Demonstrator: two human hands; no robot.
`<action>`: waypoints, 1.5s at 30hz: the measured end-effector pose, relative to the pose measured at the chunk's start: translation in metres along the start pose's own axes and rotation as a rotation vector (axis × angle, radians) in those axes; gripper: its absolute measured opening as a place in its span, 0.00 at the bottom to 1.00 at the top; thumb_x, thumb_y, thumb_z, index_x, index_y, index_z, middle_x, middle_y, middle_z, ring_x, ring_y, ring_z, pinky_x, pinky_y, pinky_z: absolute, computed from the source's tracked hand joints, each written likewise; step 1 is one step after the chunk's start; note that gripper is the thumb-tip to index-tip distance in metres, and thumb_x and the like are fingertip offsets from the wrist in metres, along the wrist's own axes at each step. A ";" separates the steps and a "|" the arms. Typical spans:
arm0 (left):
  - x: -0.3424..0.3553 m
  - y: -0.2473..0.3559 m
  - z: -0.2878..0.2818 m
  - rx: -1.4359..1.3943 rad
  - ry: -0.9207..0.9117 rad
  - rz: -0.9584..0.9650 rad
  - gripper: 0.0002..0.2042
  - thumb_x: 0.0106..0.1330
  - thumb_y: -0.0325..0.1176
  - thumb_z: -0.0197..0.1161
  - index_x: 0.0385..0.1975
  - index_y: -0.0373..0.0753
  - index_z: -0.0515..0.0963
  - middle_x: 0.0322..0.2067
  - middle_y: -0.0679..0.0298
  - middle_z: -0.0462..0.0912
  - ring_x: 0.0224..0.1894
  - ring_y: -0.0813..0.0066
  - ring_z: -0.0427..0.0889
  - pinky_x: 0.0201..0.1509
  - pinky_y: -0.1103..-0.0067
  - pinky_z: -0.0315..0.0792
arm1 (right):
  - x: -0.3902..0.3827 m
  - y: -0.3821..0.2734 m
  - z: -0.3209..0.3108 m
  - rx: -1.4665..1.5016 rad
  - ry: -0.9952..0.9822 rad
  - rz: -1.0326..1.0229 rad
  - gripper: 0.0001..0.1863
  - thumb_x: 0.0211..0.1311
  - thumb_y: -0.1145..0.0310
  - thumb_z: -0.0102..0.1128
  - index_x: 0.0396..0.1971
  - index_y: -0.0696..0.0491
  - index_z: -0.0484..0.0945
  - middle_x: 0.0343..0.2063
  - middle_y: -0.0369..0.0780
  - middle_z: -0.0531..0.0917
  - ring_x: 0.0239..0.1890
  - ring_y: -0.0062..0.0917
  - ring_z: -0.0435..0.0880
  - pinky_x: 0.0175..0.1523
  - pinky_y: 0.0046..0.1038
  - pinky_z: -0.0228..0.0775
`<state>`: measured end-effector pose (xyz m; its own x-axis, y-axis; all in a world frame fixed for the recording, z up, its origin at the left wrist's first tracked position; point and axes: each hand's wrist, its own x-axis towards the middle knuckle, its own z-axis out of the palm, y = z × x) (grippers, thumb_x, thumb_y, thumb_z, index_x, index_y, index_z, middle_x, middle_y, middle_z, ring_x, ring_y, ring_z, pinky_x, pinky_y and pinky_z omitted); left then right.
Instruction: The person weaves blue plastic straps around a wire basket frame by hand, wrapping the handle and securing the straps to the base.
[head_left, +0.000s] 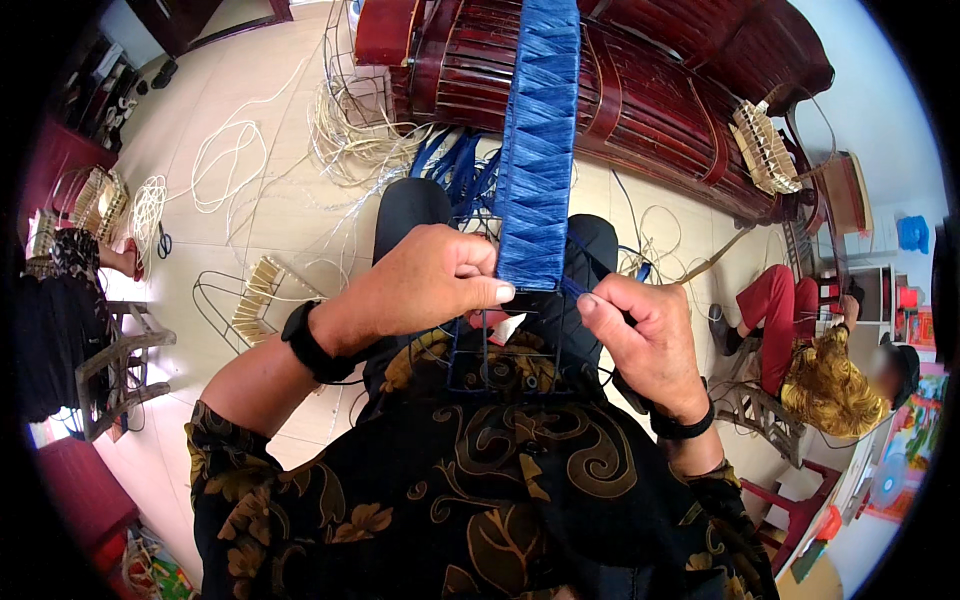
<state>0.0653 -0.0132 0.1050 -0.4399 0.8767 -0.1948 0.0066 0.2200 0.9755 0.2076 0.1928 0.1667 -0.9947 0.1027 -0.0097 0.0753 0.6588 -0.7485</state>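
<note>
A long blue woven panel (541, 150), with a zigzag pattern, runs from the top of the view down to my lap. Its strands wrap a dark wire frame (487, 365), whose bare rods reach on toward my shirt. At the panel's near left corner my left hand (435, 285) grips the edge, thumb on top and fingers curled, partly hidden. My right hand (645, 335) is just right of the same end, pinching a blue strand (575, 288) that comes off the panel's side. More loose blue strands (465, 165) hang beyond my left knee.
A dark red slatted wooden bench (640, 110) stands ahead, a woven piece (765, 147) on its right end. Pale strands (350, 125) and a wire frame with pale wrapping (258, 305) lie on the floor. Another person (825, 370) sits at right; scissors (163, 240) lie at left.
</note>
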 end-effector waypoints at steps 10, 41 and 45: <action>-0.004 0.012 -0.001 0.249 0.067 0.034 0.11 0.61 0.33 0.66 0.22 0.32 0.77 0.17 0.57 0.77 0.20 0.76 0.74 0.27 0.76 0.68 | 0.007 0.005 -0.023 -0.082 -0.127 -0.102 0.15 0.66 0.67 0.62 0.19 0.57 0.75 0.12 0.36 0.71 0.14 0.21 0.68 0.22 0.26 0.59; 0.082 0.057 -0.068 -0.837 -0.026 0.130 0.16 0.76 0.40 0.50 0.49 0.32 0.74 0.41 0.53 0.85 0.42 0.63 0.87 0.43 0.67 0.84 | -0.007 0.018 -0.001 -0.231 0.149 -0.377 0.11 0.58 0.72 0.64 0.17 0.54 0.75 0.13 0.40 0.74 0.16 0.34 0.77 0.21 0.31 0.67; 0.089 0.061 -0.069 -0.738 -0.033 0.113 0.18 0.77 0.39 0.46 0.53 0.28 0.71 0.46 0.47 0.83 0.48 0.54 0.85 0.50 0.61 0.83 | -0.009 0.021 0.000 -0.230 0.176 -0.379 0.12 0.57 0.72 0.64 0.17 0.54 0.74 0.13 0.40 0.73 0.16 0.34 0.76 0.21 0.31 0.66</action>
<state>-0.0352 0.0486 0.1540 -0.4451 0.8918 -0.0805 -0.5590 -0.2065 0.8030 0.2183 0.2053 0.1508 -0.9297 -0.0652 0.3625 -0.2568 0.8203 -0.5111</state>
